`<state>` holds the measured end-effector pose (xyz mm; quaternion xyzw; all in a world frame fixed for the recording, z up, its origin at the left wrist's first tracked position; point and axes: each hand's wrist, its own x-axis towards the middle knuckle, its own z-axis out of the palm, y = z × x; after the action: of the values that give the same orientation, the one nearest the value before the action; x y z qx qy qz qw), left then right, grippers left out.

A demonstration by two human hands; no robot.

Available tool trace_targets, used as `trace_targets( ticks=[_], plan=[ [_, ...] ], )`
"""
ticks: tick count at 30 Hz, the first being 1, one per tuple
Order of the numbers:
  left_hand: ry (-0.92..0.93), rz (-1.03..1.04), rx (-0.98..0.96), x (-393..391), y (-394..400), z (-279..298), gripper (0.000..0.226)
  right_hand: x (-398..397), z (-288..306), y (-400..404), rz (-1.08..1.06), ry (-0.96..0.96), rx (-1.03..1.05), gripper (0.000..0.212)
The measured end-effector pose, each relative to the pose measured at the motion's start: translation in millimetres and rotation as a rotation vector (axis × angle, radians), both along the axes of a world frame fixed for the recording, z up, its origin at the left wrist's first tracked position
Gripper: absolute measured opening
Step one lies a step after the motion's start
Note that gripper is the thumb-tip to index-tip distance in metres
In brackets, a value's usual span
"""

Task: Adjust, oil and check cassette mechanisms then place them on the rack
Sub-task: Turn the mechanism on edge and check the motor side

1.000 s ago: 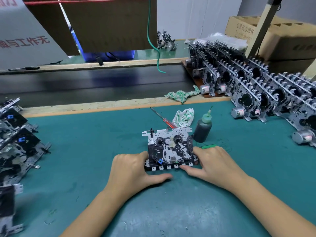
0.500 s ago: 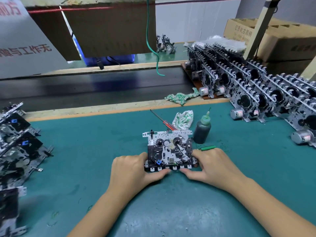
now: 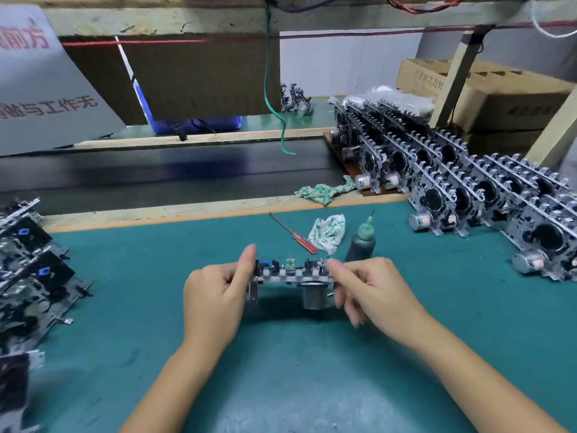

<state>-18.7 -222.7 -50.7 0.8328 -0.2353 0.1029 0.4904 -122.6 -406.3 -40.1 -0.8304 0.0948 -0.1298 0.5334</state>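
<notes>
The cassette mechanism (image 3: 288,273) is held clear of the green bench mat (image 3: 156,276), edge-on to the camera near the middle of the bench, with its motor can hanging from the underside. The left hand (image 3: 215,295) pinches the left end, thumb up over the top edge and fingers curled beneath; the right hand (image 3: 371,292) grips the right end with curled fingers, though blur hides exactly how they sit. This reads as the checking step, so the sound way is to keep the grip on the frame ends only, off the reels and levers, tilt it slowly so both faces can be looked over, and hold it level so fresh oil does not run. The oil bottle (image 3: 360,245) stands just behind the right hand, close enough to be knocked when the piece swings toward the rack, so lift before moving right. A red-handled screwdriver (image 3: 293,234) and a crumpled cloth (image 3: 327,234) lie behind the mechanism. Finished mechanisms stand in rows on the rack (image 3: 468,189) at the bench's right rear; more units (image 3: 28,270) lie stacked at the left edge. A dark conveyor belt (image 3: 156,179) runs behind the wooden strip, with cardboard boxes (image 3: 499,98) at the far right.
</notes>
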Motion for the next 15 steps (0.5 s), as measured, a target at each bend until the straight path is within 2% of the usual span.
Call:
trace_targets(
  ticks=[4, 9, 10, 13, 15],
  plan=[
    [0.071, 0.027, -0.088, 4.6, -8.2, 9.4, 0.073, 3.3, 7.0, 2.9, -0.043, 0.053, 0.049, 0.065],
    [0.185, 0.03, -0.115, 1.5, -6.8, -2.4, 0.068, 4.9, 1.4, 4.8, -0.055, 0.112, -0.079, 0.069],
    [0.178, 0.044, -0.083, 2.2, -5.6, -3.7, 0.068, 5.9, -1.2, 4.3, -0.082, 0.106, -0.143, 0.069],
    [0.027, 0.176, 0.175, 2.3, -1.7, -6.8, 0.069, 7.2, -8.8, 0.0, -0.203, 0.054, -0.432, 0.067],
    [-0.055, 0.245, 0.232, 3.8, -0.5, -7.8, 0.066, 6.0, -12.5, -6.4, -0.223, -0.019, -0.464, 0.048]
  ],
)
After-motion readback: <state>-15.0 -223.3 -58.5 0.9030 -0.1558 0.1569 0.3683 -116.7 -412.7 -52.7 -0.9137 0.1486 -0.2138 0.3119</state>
